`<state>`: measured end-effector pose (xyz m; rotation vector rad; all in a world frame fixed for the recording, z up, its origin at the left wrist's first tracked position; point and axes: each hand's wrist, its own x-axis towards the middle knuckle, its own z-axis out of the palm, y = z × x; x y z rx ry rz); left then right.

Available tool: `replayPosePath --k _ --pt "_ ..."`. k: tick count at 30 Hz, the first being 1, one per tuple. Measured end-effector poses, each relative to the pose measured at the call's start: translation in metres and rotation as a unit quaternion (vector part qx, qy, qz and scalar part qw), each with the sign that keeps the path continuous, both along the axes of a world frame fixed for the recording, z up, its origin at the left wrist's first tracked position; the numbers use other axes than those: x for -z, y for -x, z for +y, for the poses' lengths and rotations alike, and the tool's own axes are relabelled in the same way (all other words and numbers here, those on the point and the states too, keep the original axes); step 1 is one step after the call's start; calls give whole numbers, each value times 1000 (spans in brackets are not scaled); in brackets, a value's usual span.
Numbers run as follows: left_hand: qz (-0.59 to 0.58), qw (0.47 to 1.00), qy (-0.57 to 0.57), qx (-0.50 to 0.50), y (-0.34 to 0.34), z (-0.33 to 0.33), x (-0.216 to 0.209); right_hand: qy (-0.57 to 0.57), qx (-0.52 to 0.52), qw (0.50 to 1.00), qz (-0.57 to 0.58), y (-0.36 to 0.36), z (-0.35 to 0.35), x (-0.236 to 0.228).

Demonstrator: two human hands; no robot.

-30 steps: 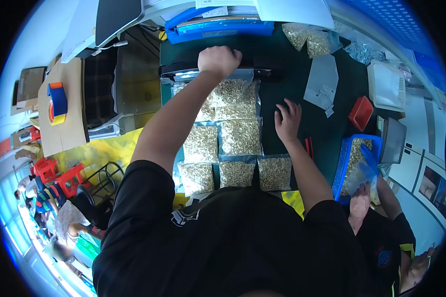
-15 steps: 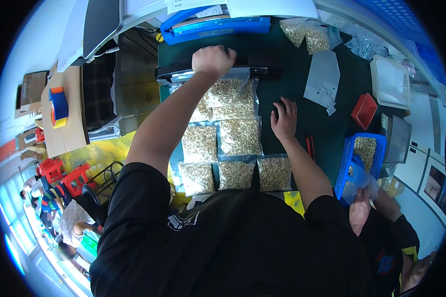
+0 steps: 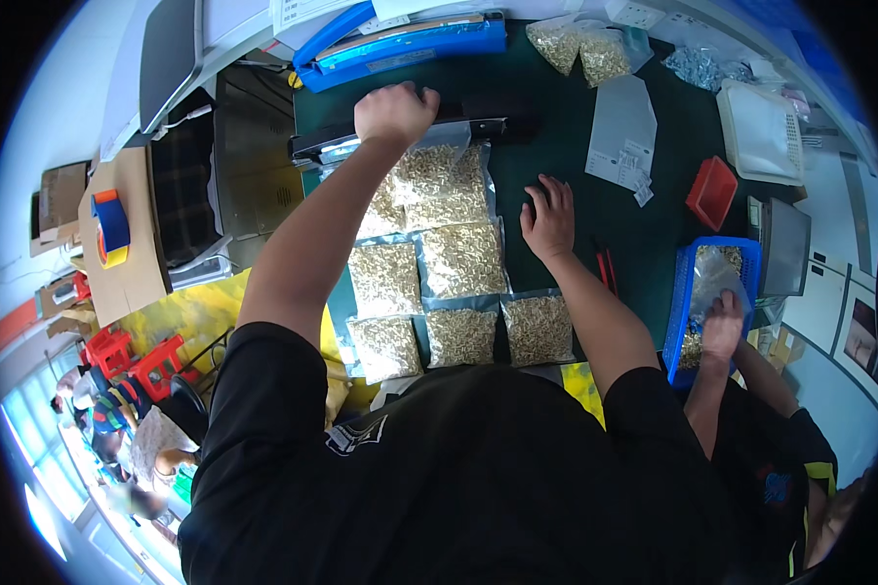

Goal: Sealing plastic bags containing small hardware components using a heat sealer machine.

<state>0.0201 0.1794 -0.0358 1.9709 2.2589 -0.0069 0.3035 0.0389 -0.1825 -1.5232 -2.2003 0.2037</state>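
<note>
My left hand [image 3: 396,113] is closed on the arm of a long black bag sealer [image 3: 316,147] and presses down on it. The mouth of a clear plastic bag [image 3: 443,174], filled with small pale-brown chopped pieces, lies at the sealer's bar. More filled bags lie flat in rows between my arms, such as a large bag [image 3: 462,259] and a smaller bag [image 3: 538,330]. My right hand [image 3: 548,218] rests open on the dark green table [image 3: 556,117], fingers spread, holding nothing. A red-handled tool [image 3: 607,271] lies to its right.
Behind the black sealer stands a blue sealer [image 3: 405,54]. Two filled bags [image 3: 603,58], a clear sheet [image 3: 622,127], a red tray [image 3: 712,193] and a white basket [image 3: 763,136] are to the right. A co-worker's hand [image 3: 722,327] holds a bag over a blue basket [image 3: 681,312].
The view has shifted slightly, while my hands keep their places at the sealer and on the table. The co-worker's hand and clear bag have moved farther over the blue basket.
</note>
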Motion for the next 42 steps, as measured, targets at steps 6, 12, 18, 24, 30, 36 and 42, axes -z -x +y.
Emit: replayPosePath --k 6,12,18,24,30,36,42 --pt "-40 999 16 -12 7 -2 3 -16 -8 1000 10 1 -4 3" --pt "-108 908 -402 42 32 -33 -7 -17 -12 1000 14 0 -3 0" --pt "-234 918 -318 -38 48 -176 35 -16 -12 1000 11 -2 -2 2" --pt "-340 927 -137 -83 30 -316 82 -7 -8 1000 -1 1 -2 2" --pt "-337 931 -117 -80 24 -322 85 -3 -3 1000 -9 1 -5 4" --pt "-233 961 -151 6 48 -296 98 4 0 1000 -15 2 -6 3" --pt "-191 965 -175 33 50 -294 120 -4 -6 1000 -19 5 -2 3"
